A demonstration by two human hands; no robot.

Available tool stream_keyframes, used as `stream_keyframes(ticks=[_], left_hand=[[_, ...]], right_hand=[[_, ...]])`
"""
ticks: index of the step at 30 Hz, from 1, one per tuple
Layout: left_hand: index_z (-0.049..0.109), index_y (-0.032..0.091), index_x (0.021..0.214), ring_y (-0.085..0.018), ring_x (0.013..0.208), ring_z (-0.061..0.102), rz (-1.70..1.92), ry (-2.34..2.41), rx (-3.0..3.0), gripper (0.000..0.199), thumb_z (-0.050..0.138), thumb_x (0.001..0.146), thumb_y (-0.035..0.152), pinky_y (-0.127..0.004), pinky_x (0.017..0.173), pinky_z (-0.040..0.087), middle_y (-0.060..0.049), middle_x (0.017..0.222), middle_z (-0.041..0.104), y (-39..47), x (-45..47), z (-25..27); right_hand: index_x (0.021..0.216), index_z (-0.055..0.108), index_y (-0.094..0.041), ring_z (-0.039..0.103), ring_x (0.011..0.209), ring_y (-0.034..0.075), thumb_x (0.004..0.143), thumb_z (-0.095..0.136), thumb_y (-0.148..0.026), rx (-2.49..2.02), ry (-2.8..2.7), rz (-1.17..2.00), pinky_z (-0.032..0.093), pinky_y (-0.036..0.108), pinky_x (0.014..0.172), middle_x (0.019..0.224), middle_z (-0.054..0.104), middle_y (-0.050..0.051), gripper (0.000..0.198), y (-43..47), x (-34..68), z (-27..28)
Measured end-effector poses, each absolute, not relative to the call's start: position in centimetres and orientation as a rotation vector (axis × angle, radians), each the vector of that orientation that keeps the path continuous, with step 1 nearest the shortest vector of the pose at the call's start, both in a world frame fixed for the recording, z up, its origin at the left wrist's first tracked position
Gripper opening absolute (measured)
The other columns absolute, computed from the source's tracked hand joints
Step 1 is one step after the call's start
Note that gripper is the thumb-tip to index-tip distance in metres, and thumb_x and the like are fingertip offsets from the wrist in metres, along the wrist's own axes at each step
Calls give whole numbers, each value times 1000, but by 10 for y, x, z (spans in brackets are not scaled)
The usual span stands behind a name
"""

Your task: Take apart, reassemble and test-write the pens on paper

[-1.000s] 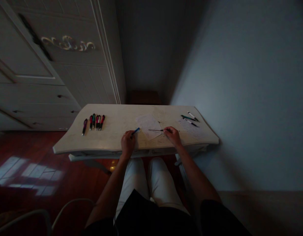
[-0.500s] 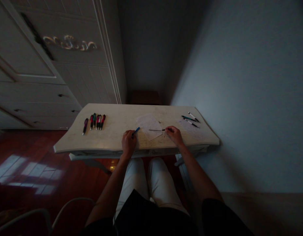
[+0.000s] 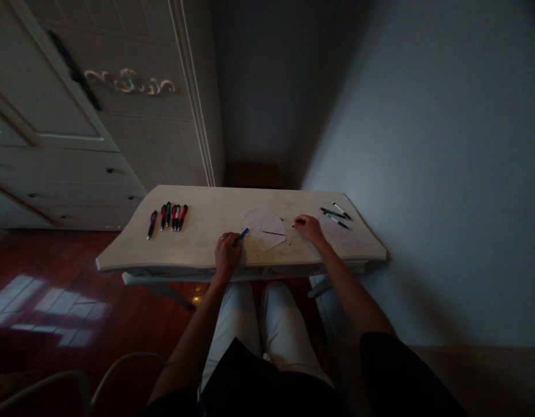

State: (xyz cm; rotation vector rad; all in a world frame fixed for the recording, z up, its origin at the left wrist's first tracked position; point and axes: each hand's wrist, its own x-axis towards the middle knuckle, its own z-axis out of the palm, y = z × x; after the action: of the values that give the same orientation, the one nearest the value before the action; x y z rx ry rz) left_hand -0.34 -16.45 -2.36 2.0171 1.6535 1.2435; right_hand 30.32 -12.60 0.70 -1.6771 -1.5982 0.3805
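My left hand (image 3: 228, 252) rests at the table's front edge, closed around a blue pen barrel (image 3: 241, 234) that points up to the right. A thin dark pen refill (image 3: 274, 233) lies on the white paper (image 3: 263, 219) between my hands. My right hand (image 3: 309, 228) is just right of the paper, low over the tabletop. Its fingers are pinched at a small dark piece (image 3: 299, 221), too small to name. Tiny bits lie on the table between the paper and my right hand.
Several pens (image 3: 175, 217) with dark grips lie in a row on the left of the white table (image 3: 211, 202). On the right, more pens (image 3: 334, 214) lie on and beside another sheet (image 3: 343, 236). A wall (image 3: 424, 174) borders the right, a cabinet (image 3: 163, 139) the left.
My right hand has let go of the refill, which now lies on the paper, and has shifted slightly up and right. My left hand keeps the blue barrel in about the same place.
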Motion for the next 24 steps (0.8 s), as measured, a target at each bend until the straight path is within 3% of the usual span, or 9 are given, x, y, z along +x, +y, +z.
stream_keyframes(ticks=[8, 24], left_hand=[[69, 18, 97, -26, 90, 63, 1259, 1642, 2015, 23, 54, 79, 14, -36, 80, 50, -11, 100, 68, -164, -5, -25], [69, 18, 96, -24, 88, 63, 1225, 1659, 2017, 22, 54, 80, 13, -34, 79, 50, -10, 100, 68, -164, -4, -24]], right_hand=[[62, 73, -22, 67, 70, 21, 64, 70, -12, -1764, -1751, 392, 45, 29, 67, 69, 74, 4, 11, -101, 309, 7], [75, 74, -18, 67, 76, 20, 68, 69, -17, -1884, -1759, 333, 42, 25, 66, 77, 75, 5, 8, -107, 305, -8]])
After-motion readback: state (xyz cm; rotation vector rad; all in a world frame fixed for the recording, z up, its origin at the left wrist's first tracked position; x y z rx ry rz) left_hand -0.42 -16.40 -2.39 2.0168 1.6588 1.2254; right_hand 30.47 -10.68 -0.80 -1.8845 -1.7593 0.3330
